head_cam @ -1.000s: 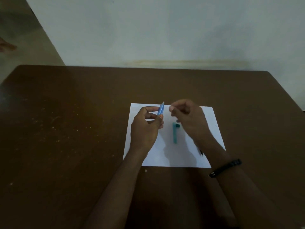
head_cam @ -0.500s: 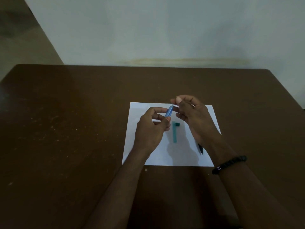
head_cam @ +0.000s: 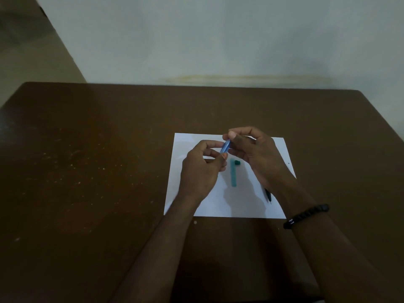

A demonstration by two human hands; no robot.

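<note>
I see the left hand [head_cam: 201, 171] and right hand [head_cam: 260, 156] both pinching the blue pen barrel [head_cam: 225, 147]; a crooked twist could slip it loose.

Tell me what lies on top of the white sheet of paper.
A teal tube and a small teal cap lie on the paper. A black pen shows only its tip; the right hand covers the rest.
</note>
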